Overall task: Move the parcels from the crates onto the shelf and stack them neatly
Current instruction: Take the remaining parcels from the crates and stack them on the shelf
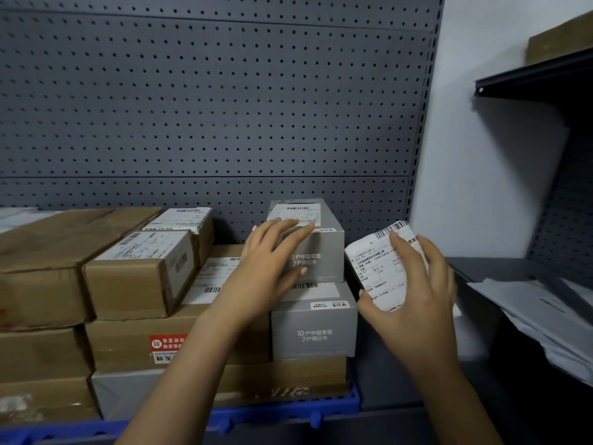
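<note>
Against the far pegboard point(205, 107), the upper grey box point(324, 263), printed with white characters and barcode-labelled, sits on a matching lower grey box point(313, 335); the left hand point(272, 248) lies flat on it, fingers relaxed. Just right, the right hand point(417, 293) grasps a small parcel point(375, 271), tilted, covered by a white shipping label.

Your left hand point(272, 258) rests on the upper grey box point(321, 252), stacked on the lower grey box point(314, 329); your right hand point(414, 293) grips a tilted white-labelled parcel point(382, 268) just beside them.
</note>
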